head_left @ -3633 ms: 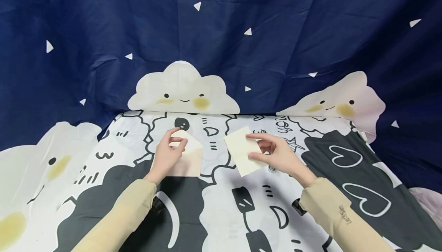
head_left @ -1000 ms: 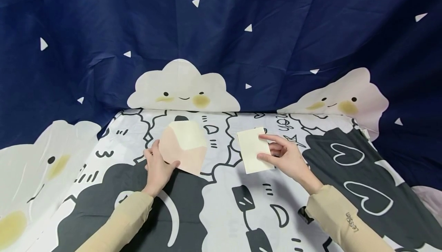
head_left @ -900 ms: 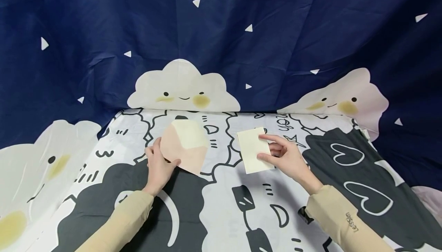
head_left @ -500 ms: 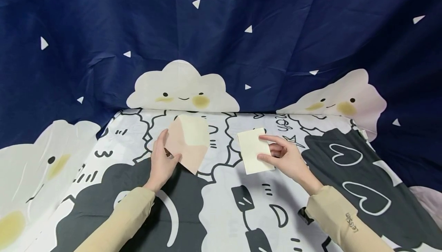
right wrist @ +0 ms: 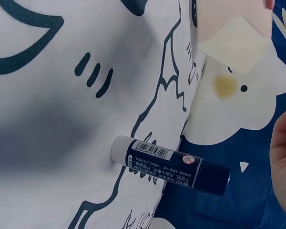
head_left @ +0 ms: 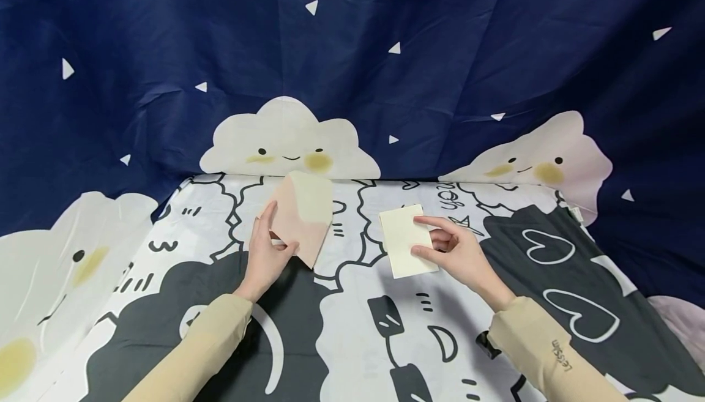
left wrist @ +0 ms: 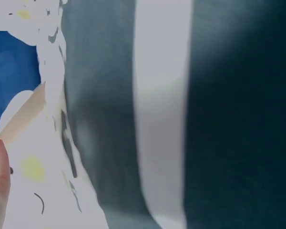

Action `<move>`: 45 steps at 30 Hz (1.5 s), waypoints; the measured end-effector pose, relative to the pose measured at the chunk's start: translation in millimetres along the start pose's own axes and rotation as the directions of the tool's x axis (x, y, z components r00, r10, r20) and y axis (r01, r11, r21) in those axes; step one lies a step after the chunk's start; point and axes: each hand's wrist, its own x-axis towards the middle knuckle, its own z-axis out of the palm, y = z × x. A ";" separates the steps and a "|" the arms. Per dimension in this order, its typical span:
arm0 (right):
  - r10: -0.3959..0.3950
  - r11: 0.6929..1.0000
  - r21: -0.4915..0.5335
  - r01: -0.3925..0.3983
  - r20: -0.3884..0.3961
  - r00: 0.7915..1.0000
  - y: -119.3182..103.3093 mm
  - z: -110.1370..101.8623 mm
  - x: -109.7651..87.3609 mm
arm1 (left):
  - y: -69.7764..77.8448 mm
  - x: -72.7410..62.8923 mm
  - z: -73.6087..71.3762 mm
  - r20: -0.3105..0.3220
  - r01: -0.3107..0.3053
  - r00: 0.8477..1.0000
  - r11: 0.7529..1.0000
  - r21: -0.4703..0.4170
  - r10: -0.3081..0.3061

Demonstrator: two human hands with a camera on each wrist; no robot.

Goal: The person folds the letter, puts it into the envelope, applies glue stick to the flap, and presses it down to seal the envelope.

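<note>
My left hand point(head_left: 267, 262) pinches a pink envelope point(head_left: 292, 215) by its left side, thumb at the lower edge. The envelope is tilted, its cream flap area at the upper right. To the right, my right hand point(head_left: 456, 251) holds a small cream card point(head_left: 403, 244) between thumb and fingers at its right side. The left wrist view catches only fingertips and the pink envelope's edge point(left wrist: 26, 112). In the right wrist view a dark blue glue stick point(right wrist: 167, 164) with a white end stands on the cloth; in the head view it is hidden.
A black-and-white cartoon-printed cloth point(head_left: 363, 322) covers the surface under both hands. Behind it hangs a navy curtain point(head_left: 352, 41) with white triangles and smiling clouds, meeting the cloth's far edge.
The left hand, earlier at the envelope's flap, took its left side; over the last second it has moved up and right, turning the envelope steeper. The card was straightened earlier and is now nearly still.
</note>
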 end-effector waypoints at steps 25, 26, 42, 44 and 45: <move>-0.121 0.991 0.044 0.124 -0.074 0.990 -22.6 15.3 13.0 | 58.7 8.7 -5.8 0.225 0.069 0.973 0.882 -0.467 0.044; -0.128 0.990 0.047 0.132 -0.078 0.989 -24.1 16.2 14.3 | 59.9 9.7 -5.8 0.227 0.061 0.972 0.882 -0.467 0.053; -0.118 0.979 0.148 0.144 -0.173 0.978 -30.9 25.5 39.1 | 69.7 19.0 -6.0 0.321 0.086 0.937 0.798 -0.597 0.139; -0.125 0.975 0.156 0.155 -0.188 0.974 -29.9 26.3 41.6 | 70.4 19.2 -5.9 0.334 0.092 0.931 0.790 -0.606 0.148; -0.129 0.974 0.160 0.161 -0.197 0.972 -29.4 26.5 42.5 | 70.8 19.1 -5.8 0.341 0.096 0.928 0.788 -0.608 0.150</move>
